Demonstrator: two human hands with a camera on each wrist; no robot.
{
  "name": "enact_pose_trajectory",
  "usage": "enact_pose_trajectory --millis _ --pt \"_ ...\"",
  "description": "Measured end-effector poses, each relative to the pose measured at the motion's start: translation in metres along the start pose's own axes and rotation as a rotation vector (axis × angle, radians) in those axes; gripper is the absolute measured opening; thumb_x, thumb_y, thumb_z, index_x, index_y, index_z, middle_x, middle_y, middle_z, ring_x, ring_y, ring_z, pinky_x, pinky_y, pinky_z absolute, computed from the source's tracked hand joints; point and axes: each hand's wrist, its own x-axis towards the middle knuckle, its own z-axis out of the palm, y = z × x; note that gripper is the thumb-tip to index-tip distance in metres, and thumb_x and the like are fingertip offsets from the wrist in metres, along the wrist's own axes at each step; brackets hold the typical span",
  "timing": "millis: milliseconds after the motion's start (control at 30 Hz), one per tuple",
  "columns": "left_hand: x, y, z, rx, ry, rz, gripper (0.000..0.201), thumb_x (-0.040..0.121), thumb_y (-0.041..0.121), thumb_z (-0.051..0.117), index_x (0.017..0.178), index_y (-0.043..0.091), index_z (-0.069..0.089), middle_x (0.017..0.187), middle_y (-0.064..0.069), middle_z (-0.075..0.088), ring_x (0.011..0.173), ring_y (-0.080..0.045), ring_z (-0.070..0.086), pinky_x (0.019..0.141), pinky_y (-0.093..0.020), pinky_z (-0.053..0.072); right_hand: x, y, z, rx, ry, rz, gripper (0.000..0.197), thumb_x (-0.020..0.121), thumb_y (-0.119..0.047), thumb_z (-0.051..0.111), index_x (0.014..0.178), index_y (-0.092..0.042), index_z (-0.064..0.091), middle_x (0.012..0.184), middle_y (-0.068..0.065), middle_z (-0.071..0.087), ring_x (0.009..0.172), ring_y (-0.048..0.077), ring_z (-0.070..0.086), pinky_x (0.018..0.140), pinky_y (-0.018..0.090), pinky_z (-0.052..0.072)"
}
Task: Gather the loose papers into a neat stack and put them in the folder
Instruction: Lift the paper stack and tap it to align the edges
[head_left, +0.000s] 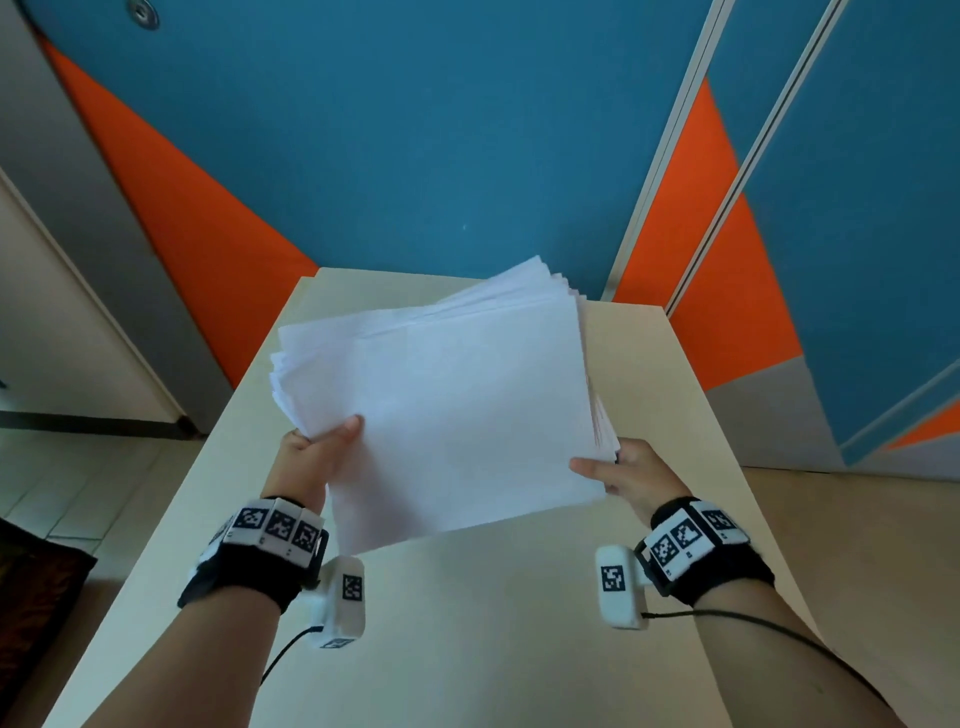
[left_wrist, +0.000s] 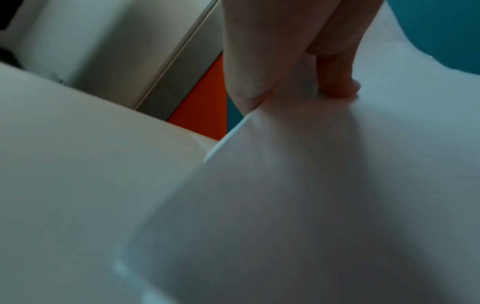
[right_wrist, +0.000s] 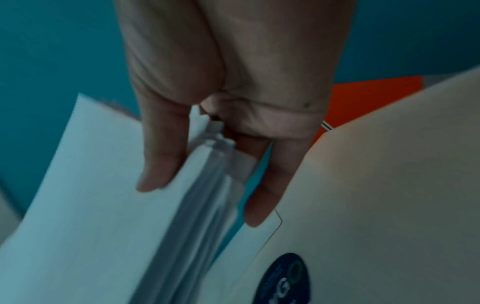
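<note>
A thick stack of white papers (head_left: 441, 405) is lifted off the beige table (head_left: 493, 623), its edges fanned and uneven at the far and right sides. My left hand (head_left: 332, 441) pinches the stack's near-left edge with the thumb on top. My right hand (head_left: 608, 470) grips the near-right corner, thumb on top and fingers beneath. In the right wrist view, my right hand (right_wrist: 205, 201) clamps the papers (right_wrist: 103, 205) above a cream folder (right_wrist: 259, 236) with a rounded corner and a dark round sticker (right_wrist: 283, 277). In the left wrist view, the thumb (left_wrist: 335, 78) presses on the top sheet (left_wrist: 311, 185).
The table is narrow, with its edges close on both sides and a tiled floor (head_left: 78, 493) below on the left. A blue and orange panelled wall (head_left: 415, 130) stands just behind the table's far edge. A dark mat (head_left: 31, 597) lies on the floor at lower left.
</note>
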Motion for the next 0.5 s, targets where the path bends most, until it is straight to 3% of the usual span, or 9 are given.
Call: enact_pose_trajectory --millis 67,100,167,233,300,367,433,500 --pt "0.001 -0.006 0.001 -0.087 0.034 -0.063 0.022 0.082 0.018 0.067 0.099 0.005 0.065 0.101 -0.009 0.072 0.095 -0.023 0.067 0.087 -0.031 0.052 -0.003 0.001 0.002 0.307 -0.007 -0.016 0.028 0.069 -0.006 0.079 0.058 -0.013 0.054 0.053 -0.01 0.062 0.069 0.018 0.058 0.067 0.031 0.048" --pt "0.0 -0.009 0.003 -0.149 0.035 -0.089 0.025 0.084 0.018 0.065 0.105 0.005 0.062 0.112 -0.013 0.067 0.106 -0.028 0.063 0.096 -0.037 0.048 -0.006 -0.002 0.007 0.505 -0.05 -0.064 0.022 0.061 -0.011 0.084 0.068 -0.013 0.063 0.067 -0.004 0.071 0.076 0.021 0.065 0.072 0.035 0.053" --pt "-0.003 -0.015 0.012 -0.272 -0.003 -0.147 0.03 0.09 0.013 0.057 0.118 0.005 0.056 0.127 -0.015 0.059 0.118 -0.031 0.056 0.102 -0.042 0.043 -0.007 -0.005 0.025 0.758 -0.13 -0.137 0.047 0.055 -0.016 0.086 0.098 -0.015 0.067 0.095 0.003 0.075 0.09 0.022 0.07 0.083 0.037 0.055" --pt "-0.01 -0.022 0.024 -0.361 -0.073 -0.187 0.04 0.092 0.014 0.051 0.131 0.006 0.049 0.134 -0.013 0.056 0.117 -0.027 0.058 0.096 -0.041 0.048 -0.01 -0.011 0.049 0.761 -0.123 -0.131 0.069 0.046 -0.022 0.091 0.109 -0.014 0.062 0.104 0.004 0.073 0.097 0.022 0.069 0.088 0.038 0.054" --pt "-0.017 -0.025 0.033 -0.39 -0.169 -0.203 0.042 0.092 0.015 0.049 0.133 0.011 0.048 0.128 -0.008 0.06 0.102 -0.017 0.066 0.083 -0.036 0.057 -0.013 -0.018 0.068 0.641 -0.018 -0.096 0.074 0.04 -0.028 0.093 0.106 -0.014 0.062 0.103 0.003 0.073 0.099 0.023 0.068 0.095 0.042 0.051" --pt "-0.022 -0.023 0.033 -0.377 -0.22 -0.214 0.051 0.082 0.017 0.063 0.131 0.013 0.05 0.12 -0.004 0.064 0.098 -0.015 0.068 0.08 -0.033 0.059 -0.016 -0.029 0.075 0.54 0.168 -0.092 0.045 0.059 -0.021 0.087 0.096 -0.018 0.062 0.098 -0.001 0.071 0.098 0.02 0.066 0.1 0.043 0.048" --pt "-0.019 -0.019 0.02 -0.282 -0.181 -0.202 0.074 0.061 0.022 0.082 0.128 0.015 0.05 0.121 -0.003 0.064 0.111 -0.021 0.061 0.084 -0.033 0.057 -0.018 -0.038 0.069 0.458 0.25 -0.146 0.023 0.073 -0.013 0.076 0.088 -0.02 0.06 0.092 -0.004 0.068 0.088 0.012 0.066 0.095 0.036 0.048" --pt "-0.01 -0.01 0.003 -0.083 -0.049 -0.122 0.073 0.07 0.019 0.077 0.133 0.016 0.041 0.139 -0.006 0.05 0.128 -0.025 0.046 0.099 -0.036 0.042 -0.019 -0.045 0.057 0.343 0.234 -0.205 0.023 0.07 -0.015 0.077 0.088 -0.015 0.063 0.089 -0.004 0.07 0.077 0.005 0.069 0.086 0.031 0.053"
